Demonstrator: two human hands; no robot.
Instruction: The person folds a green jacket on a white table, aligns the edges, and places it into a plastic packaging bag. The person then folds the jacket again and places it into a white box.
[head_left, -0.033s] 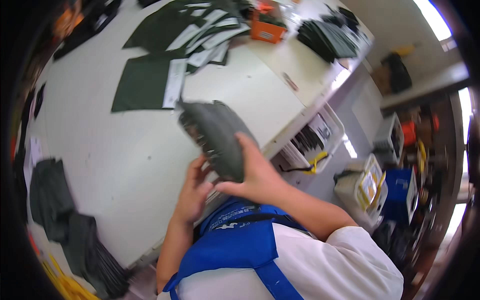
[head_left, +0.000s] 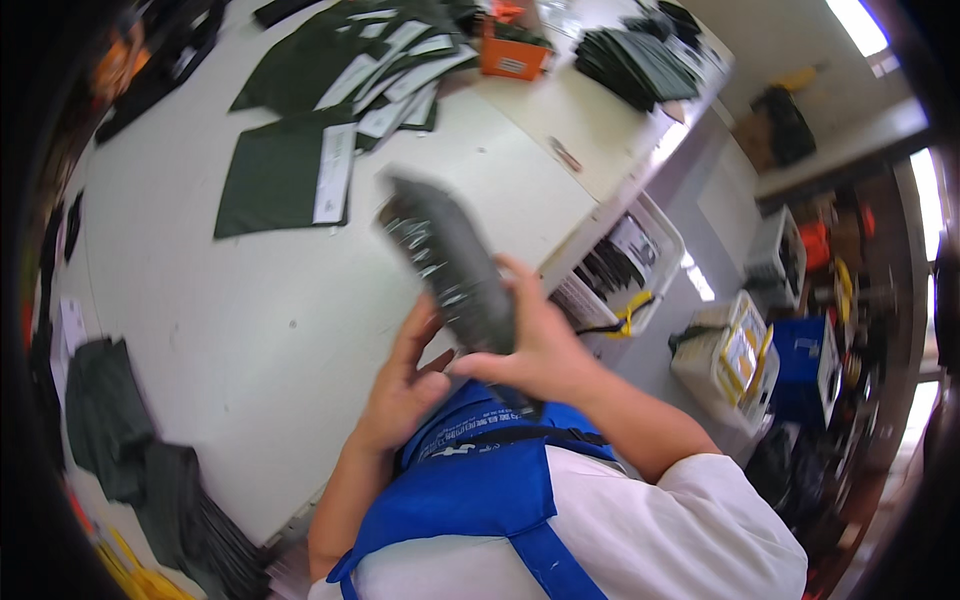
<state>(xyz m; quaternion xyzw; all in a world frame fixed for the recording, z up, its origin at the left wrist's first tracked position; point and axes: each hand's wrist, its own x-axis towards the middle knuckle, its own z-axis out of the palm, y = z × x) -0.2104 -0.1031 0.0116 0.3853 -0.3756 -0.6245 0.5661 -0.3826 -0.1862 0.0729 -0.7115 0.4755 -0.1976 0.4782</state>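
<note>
Above the near edge of the table I hold a thick, dark green fabric bundle [head_left: 462, 265], tilted with its far end leaning left. Shiny, clear glints run along its left side, and its far end is smeared by motion. My right hand [head_left: 540, 345] is closed round its right side, the thumb across the near part. My left hand [head_left: 398, 400] is at the lower left edge, fingers curled against the bundle and partly hidden behind it. On the table beyond lies a flat dark green cloth piece [head_left: 265, 180] with a white paper strip [head_left: 334, 172].
More green pieces with white strips [head_left: 385, 80], an orange box [head_left: 512, 55] and a folded green stack [head_left: 635, 68] lie at the back. Dark green cloth [head_left: 110, 410] drapes over the left edge. White baskets [head_left: 665, 235] and a blue box [head_left: 800, 365] stand right.
The bundle has shifted a little right and turned, showing more of its shiny left side. Both hands moved with it. The whole view has shifted slightly.
</note>
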